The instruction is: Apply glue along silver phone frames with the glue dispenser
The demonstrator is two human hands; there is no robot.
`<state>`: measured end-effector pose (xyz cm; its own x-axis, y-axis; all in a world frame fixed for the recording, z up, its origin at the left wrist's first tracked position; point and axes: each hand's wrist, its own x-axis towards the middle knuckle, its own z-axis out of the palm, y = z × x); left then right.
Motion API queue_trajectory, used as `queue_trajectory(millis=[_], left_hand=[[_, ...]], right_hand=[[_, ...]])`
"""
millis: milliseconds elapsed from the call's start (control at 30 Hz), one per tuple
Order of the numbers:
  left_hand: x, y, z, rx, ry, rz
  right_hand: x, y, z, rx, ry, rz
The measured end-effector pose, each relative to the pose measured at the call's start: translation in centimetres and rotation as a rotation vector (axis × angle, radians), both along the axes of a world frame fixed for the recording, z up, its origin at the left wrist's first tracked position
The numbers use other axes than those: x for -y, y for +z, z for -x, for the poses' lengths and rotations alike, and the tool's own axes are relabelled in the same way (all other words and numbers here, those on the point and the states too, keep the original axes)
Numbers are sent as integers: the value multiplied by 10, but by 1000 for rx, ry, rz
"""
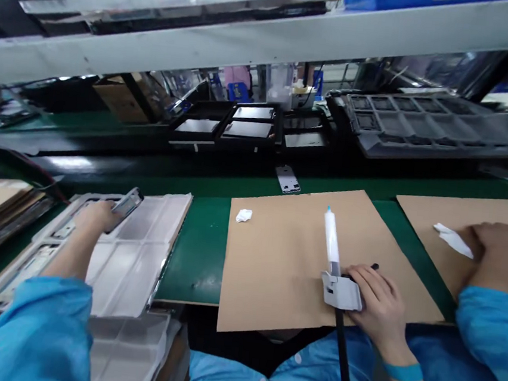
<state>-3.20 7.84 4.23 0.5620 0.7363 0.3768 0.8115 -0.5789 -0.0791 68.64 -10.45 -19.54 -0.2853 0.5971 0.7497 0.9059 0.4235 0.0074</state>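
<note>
1. One green table (199,239).
2. One cardboard sheet (268,270) on it.
3. One divided tray (116,267), left.
4. One syringe gun (341,292) over the cardboard — right hand (378,304) wrapped around it.
5. One phone housing (127,202) above the tray — left hand (96,217) clamped on it.

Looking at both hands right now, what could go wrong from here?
The left hand grips the phone part at one end, tilted over the tray, so it might slip and knock the parts lying there. The right hand holds the syringe gun with its tip over the cardboard; a stray squeeze might drip onto it. The gun's black rod reaches toward the lap and might snag on the blue clothing.
</note>
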Motion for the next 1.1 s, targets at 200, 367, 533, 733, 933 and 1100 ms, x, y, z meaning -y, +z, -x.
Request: queue_trajectory(millis=[200, 367, 533, 733, 933, 1100], left_hand=[[17, -3, -37, 146, 340, -220], [27, -57, -162, -142, -55, -81], [45, -125, -302, -257, -321, 142], [39, -138, -330, -28, -381, 500], [35, -157, -349, 212, -149, 531], [43, -174, -361, 278, -140, 477]], right_hand=[[-2, -3, 5, -83, -53, -6], [8, 12, 11, -123, -77, 108], [24, 28, 9, -178, -43, 141], [71, 57, 10, -251, 44, 232], [97, 88, 28, -230, 150, 454], [89, 102, 37, -145, 191, 571]])
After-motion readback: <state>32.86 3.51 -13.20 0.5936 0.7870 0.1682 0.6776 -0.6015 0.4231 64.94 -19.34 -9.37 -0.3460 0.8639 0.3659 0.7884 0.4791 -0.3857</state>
